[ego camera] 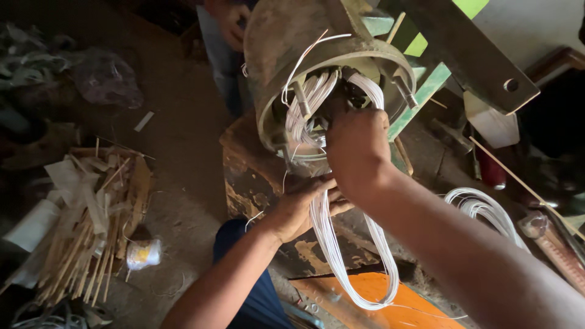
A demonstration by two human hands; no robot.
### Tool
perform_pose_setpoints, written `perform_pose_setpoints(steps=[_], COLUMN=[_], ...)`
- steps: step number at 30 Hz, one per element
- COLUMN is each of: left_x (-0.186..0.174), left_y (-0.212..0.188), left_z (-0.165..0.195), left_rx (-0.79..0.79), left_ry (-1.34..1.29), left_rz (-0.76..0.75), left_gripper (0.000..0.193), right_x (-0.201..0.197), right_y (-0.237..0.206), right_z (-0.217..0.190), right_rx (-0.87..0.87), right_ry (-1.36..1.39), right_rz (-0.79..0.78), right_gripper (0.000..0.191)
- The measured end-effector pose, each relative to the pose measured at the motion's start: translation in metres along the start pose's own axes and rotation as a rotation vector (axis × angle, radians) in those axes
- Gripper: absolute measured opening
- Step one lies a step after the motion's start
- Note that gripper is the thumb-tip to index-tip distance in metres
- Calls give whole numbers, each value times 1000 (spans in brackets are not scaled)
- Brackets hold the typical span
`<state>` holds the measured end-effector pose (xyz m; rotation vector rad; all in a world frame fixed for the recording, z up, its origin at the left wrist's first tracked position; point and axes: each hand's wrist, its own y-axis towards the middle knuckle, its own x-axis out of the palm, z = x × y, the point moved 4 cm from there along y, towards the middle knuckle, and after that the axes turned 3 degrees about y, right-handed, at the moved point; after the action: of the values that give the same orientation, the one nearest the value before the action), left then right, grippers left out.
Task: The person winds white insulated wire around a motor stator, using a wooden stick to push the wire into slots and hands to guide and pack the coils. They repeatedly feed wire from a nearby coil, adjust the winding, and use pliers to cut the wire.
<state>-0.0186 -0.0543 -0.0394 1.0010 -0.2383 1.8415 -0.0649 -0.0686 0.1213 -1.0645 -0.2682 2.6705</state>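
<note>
Two hands are working at a round housing (286,55). Right hand (356,149) is pressing into the housing's open mouth, fingers curled in among the white wire coils (314,100); whether they are pinching a strand cannot be told, as the fingertips are hidden inside. Left hand (298,204) is lying just below the housing, fingers closing around a long loop (332,244) of the same white wire, which is hanging from the housing down to an orange surface (396,301). Housing is resting tilted on a worn block (247,176), with a green frame (426,88) and a dark metal bar (475,55) beside it. Another wire loop (481,207) is lying near the right forearm. Thin wooden sticks and paper strips (91,219) are piled on the floor well to the left. Another person's hand (231,21) is showing behind the housing.
</note>
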Motion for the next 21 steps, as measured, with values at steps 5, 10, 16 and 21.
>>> perform_pose_setpoints(steps=[5,10,16,21], left_x=[5,10,15,11], left_y=[-1,1,4,2], left_z=[4,7,12,9], left_rx=[13,-43,-23,-29], left_ry=[7,42,52,-6], left_rz=[-20,20,29,114], left_gripper=[57,62,68,66], right_x=[-1,20,31,37], right_y=[2,-10,-7,9], right_z=[6,7,12,5], right_rx=[-28,-10,25,92], right_ry=[91,73,203,292], right_rz=[130,441,540,654], right_gripper=[32,38,66,46])
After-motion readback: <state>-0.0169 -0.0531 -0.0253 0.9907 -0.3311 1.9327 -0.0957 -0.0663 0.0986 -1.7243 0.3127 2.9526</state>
